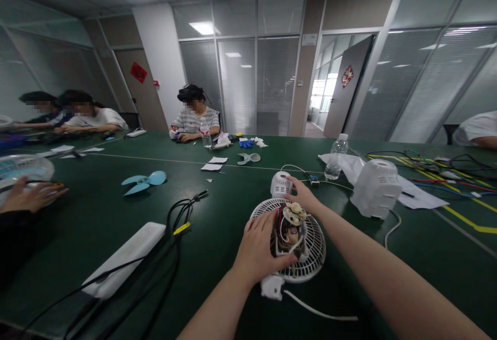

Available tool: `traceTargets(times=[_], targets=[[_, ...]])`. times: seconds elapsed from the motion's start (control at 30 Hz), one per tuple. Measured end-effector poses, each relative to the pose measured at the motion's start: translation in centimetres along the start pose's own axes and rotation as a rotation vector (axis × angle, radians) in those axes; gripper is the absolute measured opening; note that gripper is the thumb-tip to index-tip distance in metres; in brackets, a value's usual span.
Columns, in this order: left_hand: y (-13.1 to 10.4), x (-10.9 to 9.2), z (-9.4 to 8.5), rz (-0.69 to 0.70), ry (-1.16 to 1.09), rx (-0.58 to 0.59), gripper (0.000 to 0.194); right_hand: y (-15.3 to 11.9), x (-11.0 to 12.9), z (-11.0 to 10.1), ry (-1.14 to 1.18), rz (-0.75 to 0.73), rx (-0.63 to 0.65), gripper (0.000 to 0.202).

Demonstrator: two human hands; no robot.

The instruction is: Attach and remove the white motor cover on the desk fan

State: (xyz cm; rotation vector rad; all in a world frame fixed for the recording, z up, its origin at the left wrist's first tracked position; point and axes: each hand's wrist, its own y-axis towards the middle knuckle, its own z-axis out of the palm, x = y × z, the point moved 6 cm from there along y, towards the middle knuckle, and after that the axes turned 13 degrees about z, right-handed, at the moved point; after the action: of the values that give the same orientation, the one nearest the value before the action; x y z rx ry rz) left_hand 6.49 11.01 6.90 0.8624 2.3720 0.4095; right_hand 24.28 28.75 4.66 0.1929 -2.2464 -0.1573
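Note:
A white round fan grille [316,247] lies on the green table with an exposed fan motor [293,234] and its wires in the middle. My left hand [258,244] is wrapped around the motor's left side, thumb at its lower edge. Just behind the grille is a small white vented cover [280,185]. My right hand [303,195] has its fingers closed at the cover's right side; part of them is hidden. A white block-shaped part [272,287] with a cable sits at the grille's near edge.
A white fan housing [376,187] and a water bottle [337,156] stand at the right. Blue fan blades [143,181], a power strip [126,260] and black cables [180,216] lie left. A co-worker's hand [33,195] is at the left edge; another person [196,117] sits opposite.

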Motion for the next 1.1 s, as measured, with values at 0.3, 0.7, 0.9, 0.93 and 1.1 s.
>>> traceTargets(times=[0.3, 0.7, 0.9, 0.93, 1.1], targets=[[-0.2, 0.0, 0.1, 0.013, 0.011, -0.019, 0.098, -2.4, 0.2, -2.9, 0.103, 0.046, -0.219, 0.066], [-0.2, -0.1, 0.5, -0.012, 0.038, -0.043, 0.094, -15.4, 5.1, -10.6, 0.455, -0.124, -0.322, 0.066], [-0.3, 0.2, 1.2, -0.055, 0.047, -0.045, 0.096, -18.5, 7.0, -8.0, 0.163, -0.258, -0.282, 0.068], [-0.4, 0.3, 1.3, -0.065, 0.042, -0.048, 0.098, -18.6, 7.1, -7.7, 0.105, -0.258, -0.301, 0.064], [-0.3, 0.3, 1.4, -0.077, -0.004, -0.077, 0.092, -18.9, 7.6, -6.6, -0.064, -0.294, -0.284, 0.049]])
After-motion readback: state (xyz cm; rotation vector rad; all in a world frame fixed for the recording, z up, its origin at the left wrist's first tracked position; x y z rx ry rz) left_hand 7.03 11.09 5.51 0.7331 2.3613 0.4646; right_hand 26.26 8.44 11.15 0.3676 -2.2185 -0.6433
